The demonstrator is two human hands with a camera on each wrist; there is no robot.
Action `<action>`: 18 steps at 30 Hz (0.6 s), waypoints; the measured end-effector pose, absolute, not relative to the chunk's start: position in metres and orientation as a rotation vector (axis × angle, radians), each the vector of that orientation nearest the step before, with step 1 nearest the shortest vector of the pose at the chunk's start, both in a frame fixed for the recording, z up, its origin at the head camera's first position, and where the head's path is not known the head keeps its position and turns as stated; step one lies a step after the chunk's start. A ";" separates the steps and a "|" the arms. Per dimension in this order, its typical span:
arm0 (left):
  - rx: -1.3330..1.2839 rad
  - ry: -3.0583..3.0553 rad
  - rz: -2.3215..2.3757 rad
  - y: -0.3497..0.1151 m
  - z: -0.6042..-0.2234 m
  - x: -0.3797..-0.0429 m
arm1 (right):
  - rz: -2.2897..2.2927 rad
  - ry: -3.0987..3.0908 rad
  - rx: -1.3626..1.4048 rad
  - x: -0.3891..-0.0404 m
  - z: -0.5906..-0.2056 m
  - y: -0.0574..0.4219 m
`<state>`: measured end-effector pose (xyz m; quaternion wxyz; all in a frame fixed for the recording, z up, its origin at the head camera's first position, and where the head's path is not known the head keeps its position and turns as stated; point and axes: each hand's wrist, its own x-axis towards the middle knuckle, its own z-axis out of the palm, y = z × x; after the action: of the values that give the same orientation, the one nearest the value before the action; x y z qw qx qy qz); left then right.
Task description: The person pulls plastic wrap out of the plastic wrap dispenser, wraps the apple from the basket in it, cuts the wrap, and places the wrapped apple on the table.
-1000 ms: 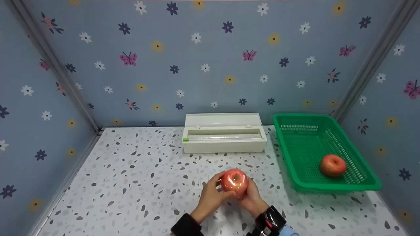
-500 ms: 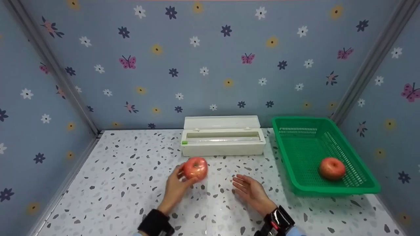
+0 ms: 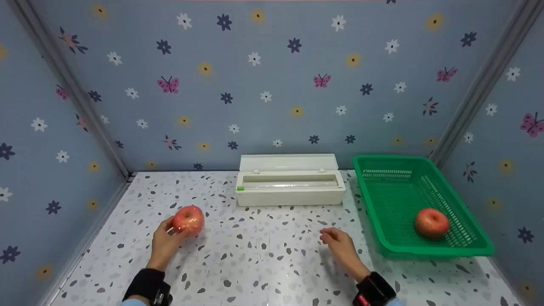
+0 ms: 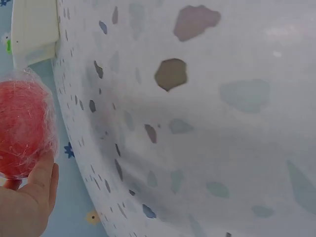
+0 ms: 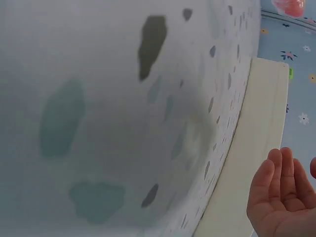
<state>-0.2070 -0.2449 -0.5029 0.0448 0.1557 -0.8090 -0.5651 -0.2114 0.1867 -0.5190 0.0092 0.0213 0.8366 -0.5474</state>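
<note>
An apple (image 3: 189, 220) wrapped in clear plastic film is in my left hand (image 3: 165, 244), over the left part of the table. The left wrist view shows crinkled film around the red apple (image 4: 22, 126), with fingers at its lower side. My right hand (image 3: 341, 248) holds nothing; its fingers are loosely bent above the table, left of the green basket (image 3: 377, 225). A second apple (image 3: 432, 223), showing no film, lies inside that basket near its front right corner.
At the back middle stands a white cling film dispenser (image 3: 291, 199), its lid (image 3: 289, 162) raised and a film roll (image 3: 291, 185) inside. Floral panels (image 3: 272, 85) enclose the speckled table (image 3: 255, 250) at the back and both sides.
Both hands were around the wrapped apple. The right hand let go and drew to the right, its fingers bending, while the left hand carried the apple leftward.
</note>
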 end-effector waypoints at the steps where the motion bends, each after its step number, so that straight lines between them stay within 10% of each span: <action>1: 0.493 -2.465 -1.728 -0.247 -0.505 -0.206 | -1.668 2.672 0.024 -0.210 -0.520 0.188; 18: 0.601 -2.403 -1.756 -0.259 -0.520 -0.206 | -0.638 2.980 -0.545 -0.205 -0.516 0.202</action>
<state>-0.2056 -0.2594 -0.5199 0.0524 0.1977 -0.7903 -0.5776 -0.2047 0.2018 -0.5158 0.0228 -0.1760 0.9624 -0.2059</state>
